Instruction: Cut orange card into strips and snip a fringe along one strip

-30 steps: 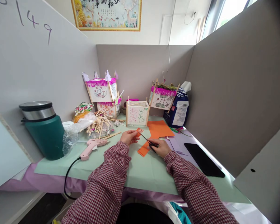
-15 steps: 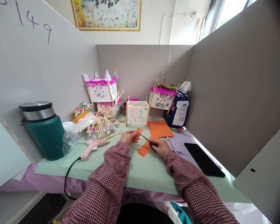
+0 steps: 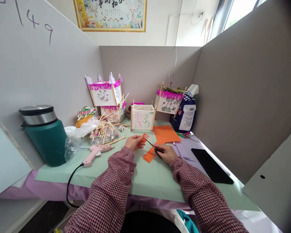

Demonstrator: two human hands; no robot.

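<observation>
Between the fingers of my left hand (image 3: 135, 143) is a small orange paper strip (image 3: 145, 137) with slits cut along one edge like a fringe. My right hand (image 3: 168, 153) grips black-handled scissors (image 3: 157, 149), their blades pointing up and left to the fringed edge. Below the scissors lie cut orange strips (image 3: 149, 156) on the green table cover. Behind them a larger orange sheet (image 3: 167, 133) lies flat. Just beyond my hands stands a small white paper lantern (image 3: 142, 118) with a stick frame and drawn plants.
A pink glue gun (image 3: 97, 154) with a black cord lies left, beside a teal flask (image 3: 46, 139) and a heap of wooden sticks (image 3: 104, 128). Fringed lanterns (image 3: 103, 94) stand behind. At right are a black phone-like slab (image 3: 211, 165) and a dark blue pack (image 3: 186, 115).
Almost nothing differs. Both hands, the scissors and the orange strip keep nearly the same place; the view has shifted very slightly.
</observation>
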